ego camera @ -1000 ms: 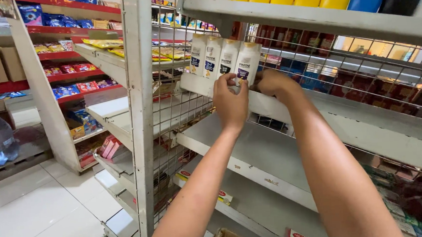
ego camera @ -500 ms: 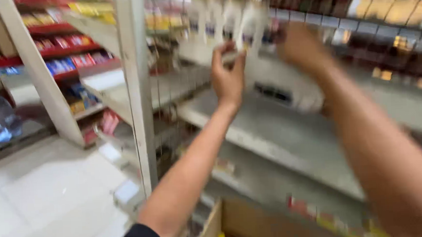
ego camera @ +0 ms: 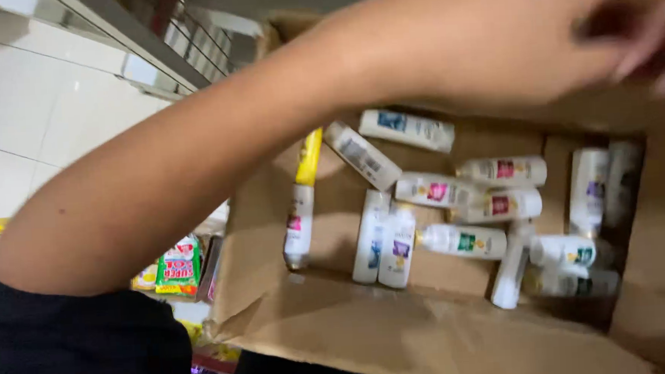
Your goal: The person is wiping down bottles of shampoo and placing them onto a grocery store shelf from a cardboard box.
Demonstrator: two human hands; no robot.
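Note:
I look down into an open cardboard box (ego camera: pixel 401 335) that holds several white bottles with coloured labels, lying loose on their sides; one (ego camera: pixel 464 241) rests near the middle. A yellow bottle (ego camera: pixel 310 156) lies by the box's left wall, above a white one (ego camera: pixel 298 227). My left arm, in a black sleeve, crosses over the box from lower left to upper right. My left hand (ego camera: pixel 627 27) is blurred at the top right, above the box, with its fingers curled; whether it holds anything does not show. My right hand is out of view.
Small green and red packets (ego camera: pixel 177 267) lie on a low shelf left of the box. A grey metal shelf frame (ego camera: pixel 135 45) runs across the top left, with white floor tiles (ego camera: pixel 40 111) beyond it.
Both hands have left the white bottles on the upper shelf. The view has swung down to the box of bottles, and my left arm now reaches across it.

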